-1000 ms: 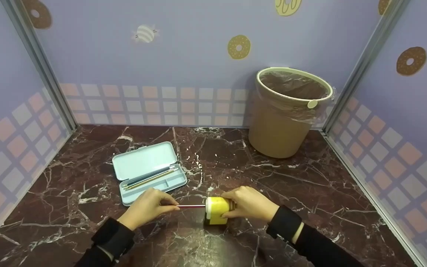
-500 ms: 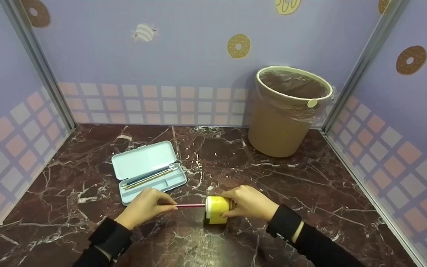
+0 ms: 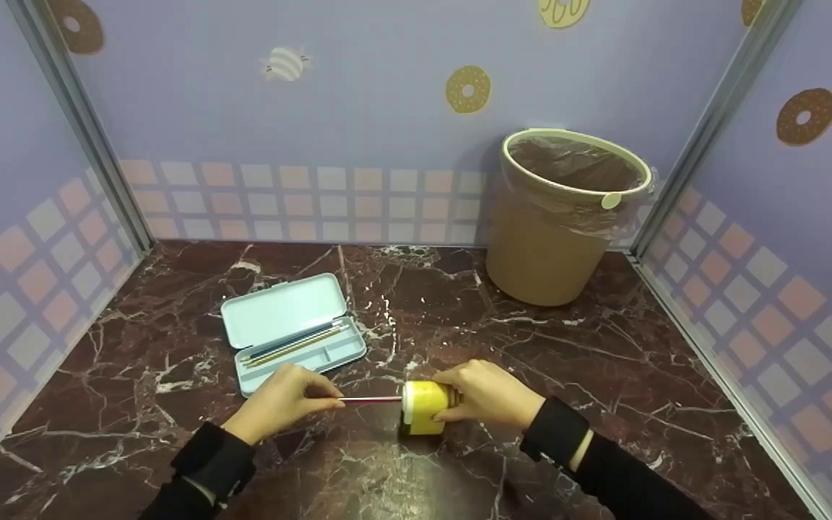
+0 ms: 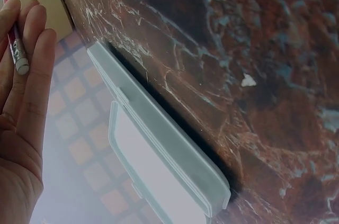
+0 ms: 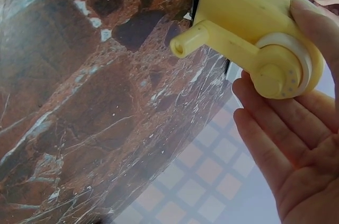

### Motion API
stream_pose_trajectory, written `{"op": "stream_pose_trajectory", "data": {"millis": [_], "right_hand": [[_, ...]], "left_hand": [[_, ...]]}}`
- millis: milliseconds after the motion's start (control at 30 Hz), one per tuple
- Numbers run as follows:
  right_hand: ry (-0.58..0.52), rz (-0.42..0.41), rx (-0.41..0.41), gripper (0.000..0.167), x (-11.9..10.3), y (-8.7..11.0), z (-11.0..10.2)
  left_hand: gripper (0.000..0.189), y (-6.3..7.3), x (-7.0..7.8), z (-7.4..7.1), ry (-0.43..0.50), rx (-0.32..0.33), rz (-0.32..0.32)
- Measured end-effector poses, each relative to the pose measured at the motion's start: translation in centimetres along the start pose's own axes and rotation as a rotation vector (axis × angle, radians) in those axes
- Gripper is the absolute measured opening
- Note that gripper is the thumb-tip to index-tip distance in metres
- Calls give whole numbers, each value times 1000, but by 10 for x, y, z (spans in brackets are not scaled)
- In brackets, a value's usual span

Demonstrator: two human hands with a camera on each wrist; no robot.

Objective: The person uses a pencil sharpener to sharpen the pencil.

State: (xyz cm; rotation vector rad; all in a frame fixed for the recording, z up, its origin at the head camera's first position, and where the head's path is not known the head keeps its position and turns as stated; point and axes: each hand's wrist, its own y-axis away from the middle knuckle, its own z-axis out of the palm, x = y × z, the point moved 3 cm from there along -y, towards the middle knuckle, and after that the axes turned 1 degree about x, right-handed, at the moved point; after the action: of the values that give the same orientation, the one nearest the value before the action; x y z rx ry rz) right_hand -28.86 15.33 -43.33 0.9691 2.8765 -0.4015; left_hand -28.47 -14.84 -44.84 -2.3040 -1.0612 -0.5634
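A yellow crank pencil sharpener [image 3: 425,409] with a white front rests on the table, and a red pencil [image 3: 373,399] points into that front. Its tip is hidden. My left hand [image 3: 287,401] pinches the pencil between thumb and fingers near the far end; the left wrist view shows the white eraser [image 4: 21,66] and metal band there. My right hand [image 3: 492,397] holds the sharpener's body from the crank side, thumb on one side and fingers on the other. In the right wrist view the crank handle [image 5: 189,39] sticks out, untouched by the fingers.
Behind my left hand lies an open light-blue pencil case [image 3: 282,314] with several pencils [image 3: 293,345] in its tray. A tan waste bin [image 3: 546,245] with a clear liner stands at the back right. Patterned walls border the dark marbled table [image 3: 589,375]; small white bits lie on it.
My left hand has shifted very slightly left, and a little more of the pencil shows between it and the sharpener. The right hand and sharpener stay in place.
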Motion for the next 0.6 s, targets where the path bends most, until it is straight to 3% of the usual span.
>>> {"op": "stream_pose_trajectory", "data": {"millis": [200, 600], "right_hand": [[5, 9, 1, 35, -1, 0, 0], [16, -1, -7, 34, -1, 0, -1]], "left_hand": [[13, -1, -3, 0, 3, -12, -26], [13, 0, -5, 1, 27, -18, -14]]}}
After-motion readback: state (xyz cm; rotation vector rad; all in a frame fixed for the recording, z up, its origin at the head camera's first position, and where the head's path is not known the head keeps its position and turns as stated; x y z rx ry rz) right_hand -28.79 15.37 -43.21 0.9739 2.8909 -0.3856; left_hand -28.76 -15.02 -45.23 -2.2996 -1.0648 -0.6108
